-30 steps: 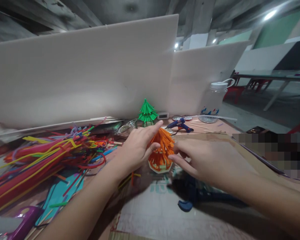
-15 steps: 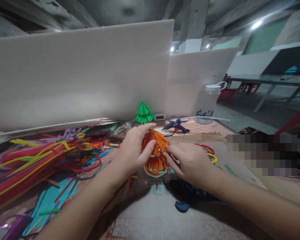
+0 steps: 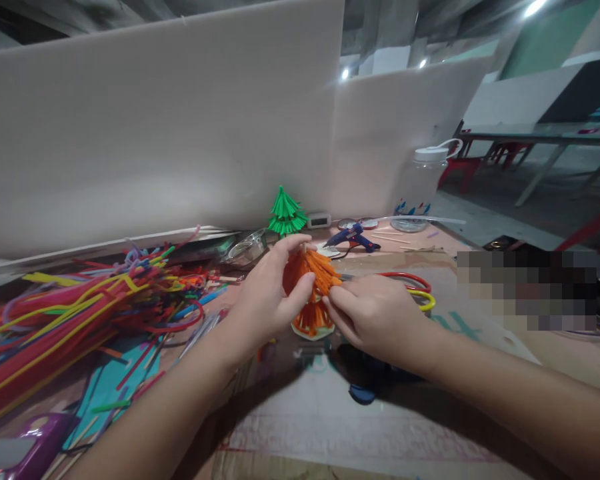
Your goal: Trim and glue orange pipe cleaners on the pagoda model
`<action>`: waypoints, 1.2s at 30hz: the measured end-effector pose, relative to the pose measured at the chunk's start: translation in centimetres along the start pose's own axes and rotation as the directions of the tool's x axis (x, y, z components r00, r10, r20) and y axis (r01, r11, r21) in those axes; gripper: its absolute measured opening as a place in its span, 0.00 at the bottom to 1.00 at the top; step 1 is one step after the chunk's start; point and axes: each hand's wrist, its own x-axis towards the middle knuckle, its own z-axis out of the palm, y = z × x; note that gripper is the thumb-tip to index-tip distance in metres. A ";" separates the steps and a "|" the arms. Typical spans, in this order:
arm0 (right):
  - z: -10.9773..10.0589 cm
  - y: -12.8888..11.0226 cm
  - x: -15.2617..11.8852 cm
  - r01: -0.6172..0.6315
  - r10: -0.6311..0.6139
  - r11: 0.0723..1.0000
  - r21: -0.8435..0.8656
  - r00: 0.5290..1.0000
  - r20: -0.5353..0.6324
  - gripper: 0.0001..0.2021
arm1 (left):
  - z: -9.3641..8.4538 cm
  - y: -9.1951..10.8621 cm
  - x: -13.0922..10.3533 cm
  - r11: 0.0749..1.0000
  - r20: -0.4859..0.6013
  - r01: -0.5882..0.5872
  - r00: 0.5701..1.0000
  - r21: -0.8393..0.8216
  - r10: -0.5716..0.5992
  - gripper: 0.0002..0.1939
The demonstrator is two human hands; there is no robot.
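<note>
A small orange tree of fuzzy pipe cleaner pieces (image 3: pixel 321 271) stands upright in front of me on a pale base. My left hand (image 3: pixel 273 287) curls round its left side and top, thumb against the front branches. On the right side, my right hand (image 3: pixel 380 310) pinches the tip of an orange branch between thumb and fingers. Part of the tree is hidden behind my hands. Just behind it stands a finished-looking green tree (image 3: pixel 285 213) of the same kind. A dark blue object (image 3: pixel 363 394), partly in shadow, lies below my right hand.
Pipe cleaners (image 3: pixel 80 320) in many colours are heaped at the left, near a purple tool (image 3: pixel 45 443). A blue glue gun (image 3: pixel 353 237) and a clear bottle (image 3: pixel 416 190) stand at the back. Red and yellow loops (image 3: pixel 423 300) lie right of my hand. White boards (image 3: pixel 180 133) rise behind.
The view has tipped down slightly, so the scene sits higher. My right hand has closed in on the orange branch tip. My left hand keeps its hold on the tree.
</note>
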 end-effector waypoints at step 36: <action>2.5 1.9 -0.9 0.123 -0.075 0.962 0.242 0.977 -0.200 0.04 | 1.2 -0.5 -0.2 0.990 -0.054 0.101 0.993 -0.098 -0.106 0.31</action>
